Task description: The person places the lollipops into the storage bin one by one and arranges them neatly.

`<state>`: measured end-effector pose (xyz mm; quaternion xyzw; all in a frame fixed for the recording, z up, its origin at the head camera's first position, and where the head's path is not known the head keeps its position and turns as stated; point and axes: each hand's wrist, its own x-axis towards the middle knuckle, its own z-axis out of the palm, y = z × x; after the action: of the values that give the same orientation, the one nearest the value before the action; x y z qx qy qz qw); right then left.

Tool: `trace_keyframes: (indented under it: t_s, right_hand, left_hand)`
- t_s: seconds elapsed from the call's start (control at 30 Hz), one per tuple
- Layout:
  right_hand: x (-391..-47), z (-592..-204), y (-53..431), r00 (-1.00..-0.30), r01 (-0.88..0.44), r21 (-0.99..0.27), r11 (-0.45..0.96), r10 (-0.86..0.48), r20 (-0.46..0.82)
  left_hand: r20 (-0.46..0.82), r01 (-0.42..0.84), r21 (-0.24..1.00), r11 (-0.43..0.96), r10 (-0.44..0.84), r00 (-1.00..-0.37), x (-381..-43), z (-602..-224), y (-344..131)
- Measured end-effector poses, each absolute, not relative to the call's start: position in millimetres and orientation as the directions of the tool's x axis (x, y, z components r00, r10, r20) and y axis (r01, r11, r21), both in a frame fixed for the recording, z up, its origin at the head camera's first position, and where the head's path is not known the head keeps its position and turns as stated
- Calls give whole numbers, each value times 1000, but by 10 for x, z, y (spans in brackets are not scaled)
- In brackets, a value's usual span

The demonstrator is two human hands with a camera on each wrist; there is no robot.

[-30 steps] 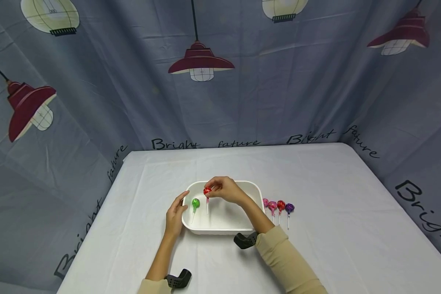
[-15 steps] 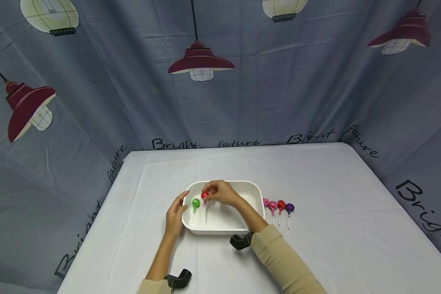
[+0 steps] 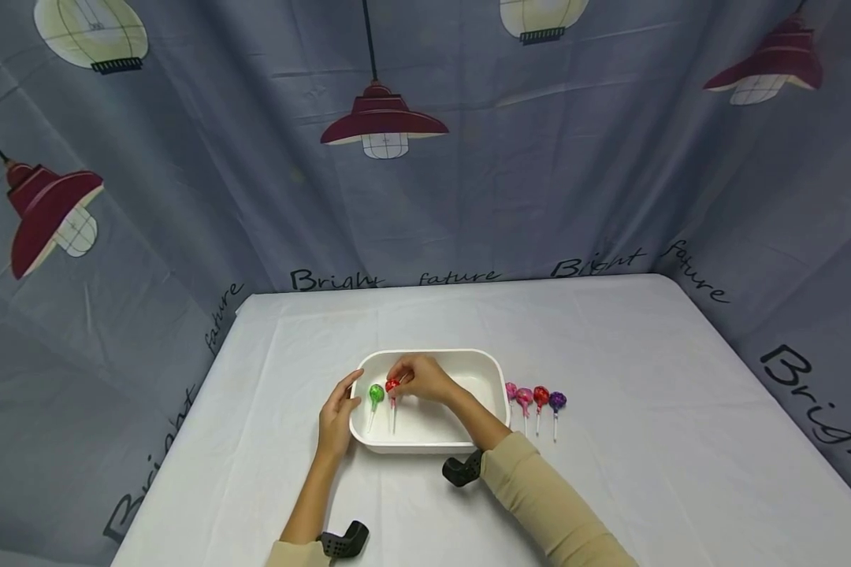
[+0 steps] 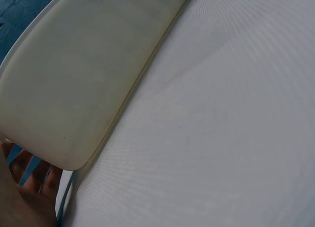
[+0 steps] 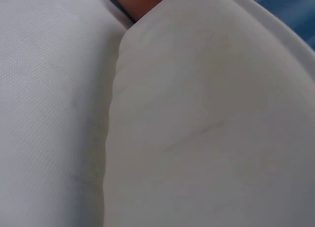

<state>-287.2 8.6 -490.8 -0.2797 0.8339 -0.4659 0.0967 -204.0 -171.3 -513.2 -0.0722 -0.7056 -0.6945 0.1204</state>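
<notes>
My right hand [image 3: 424,379] pinches a red lollipop [image 3: 392,386] by its round head, low inside the white tray [image 3: 440,447]. The lollipop's stick points toward the front of the tray. Just left of it, a green lollipop [image 3: 376,393] lies in the tray, stick also toward me. My left hand [image 3: 336,419] rests against the tray's left end, fingers extended along the outside and thumb at the rim. In the left wrist view, fingers [image 4: 37,177] reach past the tray's corner. The right wrist view shows mostly the tray's outer wall [image 5: 197,113]; the right fingertips are hidden there.
Right of the tray lie two pink lollipops [image 3: 525,398], another red lollipop [image 3: 541,397] and a purple lollipop [image 3: 557,402] in a row on the white tablecloth [image 3: 652,472]. A grey curtain [image 3: 539,197] printed with lamps surrounds the table's back and sides.
My right hand has moved the red lollipop slightly left and toward me, lower in the tray beside the green one. The left hand stays at the tray's end.
</notes>
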Motion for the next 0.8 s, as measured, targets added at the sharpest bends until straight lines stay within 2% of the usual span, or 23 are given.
trace_keyframes:
  t_s: [0.17, 0.37, 0.57, 0.8]
  right_hand:
    - [-2855, -4916, 76, -806, -410, -817, 405, -580, 117]
    - [-2846, -4930, 56, -819, -391, -810, 436, -567, 90]
    - [-2835, -4952, 37, -823, -397, -798, 453, -560, 92]
    - [-2822, -4977, 5, -834, -404, -776, 484, -543, 95]
  left_hand:
    - [287, 286, 958, 28, -79, -955, -2127, -5324, -1757]
    - [318, 315, 948, 43, -90, -944, -2137, -5366, -1753]
    - [287, 286, 958, 23, -88, -954, -2117, -5310, -1746]
    - [319, 320, 947, -2, -71, -945, -2057, -5161, -1719]
